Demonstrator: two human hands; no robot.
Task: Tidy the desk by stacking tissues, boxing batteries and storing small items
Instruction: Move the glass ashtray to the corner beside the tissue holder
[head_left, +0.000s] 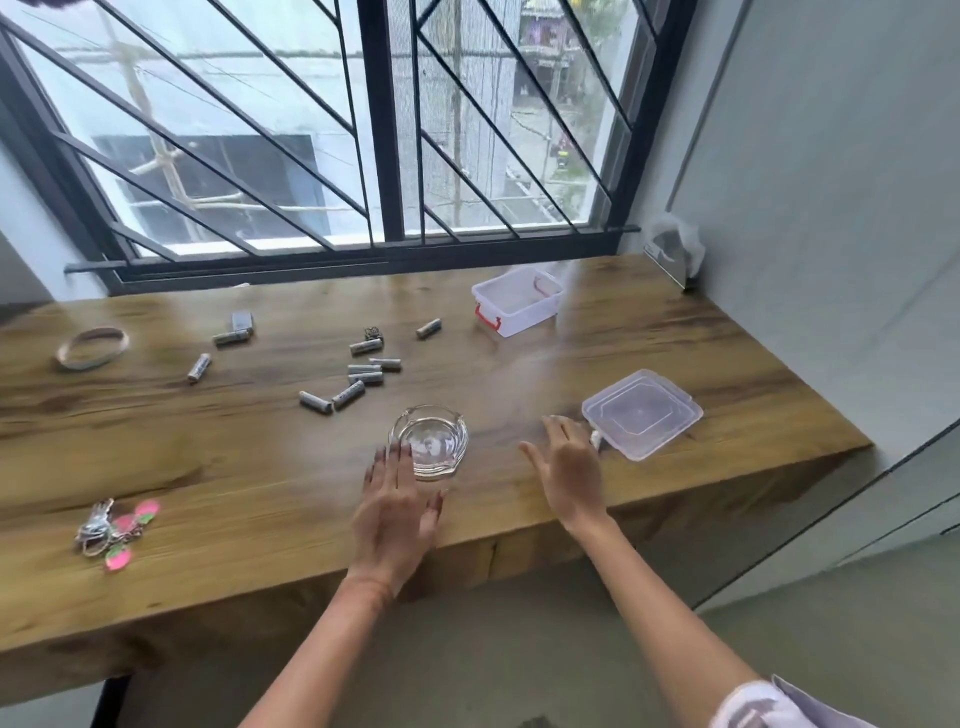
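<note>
The left hand (397, 506) hovers flat over the near edge of the wooden surface (218, 467), its grip spread apart and empty, fingertips (402, 451) at the near rim of a clear glass ashtray (430, 440); whether they touch the glass cannot be told through the blur. The right hand (569, 470) is also spread and holds nothing, palm turned inward, its fingers close to a small white item (596, 439) that lies against the near corner of a clear plastic lid (642, 413). The lid lies flat near the right end of the surface. Further back, toward the window (363, 130), stands the open clear plastic box (517, 300) with red latches, with nothing visible inside. The batteries (363, 375) are scattered loose across the middle of the surface, most in a cluster just beyond the ashtray, one (429, 328) off toward the box, one (199, 367) alone further left, and one (231, 338) beside a small grey lighter-like block (242, 322). A small dark object (373, 332) lies at the back of the cluster, too small to identify. At the far left lies a pale band (92, 347) in a loop, and near the front left edge a bunch of keys (96, 527) with pink tags (132, 525).
</note>
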